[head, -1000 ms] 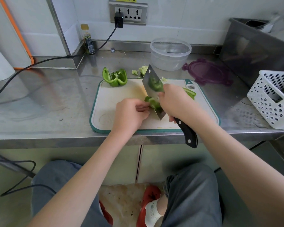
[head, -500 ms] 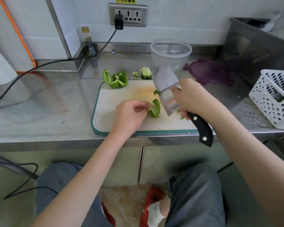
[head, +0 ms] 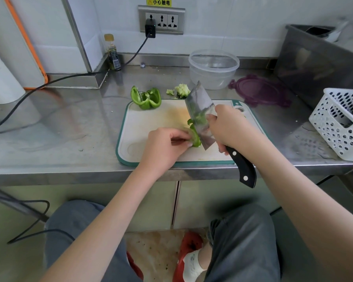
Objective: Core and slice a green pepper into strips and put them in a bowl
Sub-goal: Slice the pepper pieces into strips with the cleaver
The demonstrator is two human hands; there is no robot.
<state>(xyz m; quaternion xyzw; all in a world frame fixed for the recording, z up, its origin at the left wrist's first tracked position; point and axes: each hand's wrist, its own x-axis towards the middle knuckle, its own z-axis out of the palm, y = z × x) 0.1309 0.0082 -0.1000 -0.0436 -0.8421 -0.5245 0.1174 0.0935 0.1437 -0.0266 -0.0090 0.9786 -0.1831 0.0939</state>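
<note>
Slicing underway: left hand [head: 163,147] pinches a pepper piece [head: 195,137] mid cutting board [head: 151,127]; right hand [head: 230,129] grips the cleaver [head: 200,110]. Another pepper section [head: 146,98] at the board's far-left corner remains uncut; bowl [head: 213,68] beyond the board holds nothing.

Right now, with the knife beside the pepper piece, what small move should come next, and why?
Probably press the cleaver down for another strip. The left hand pins the pepper piece on the cutting board, the blade stands against it, and the clear bowl holds no strips yet.
</note>
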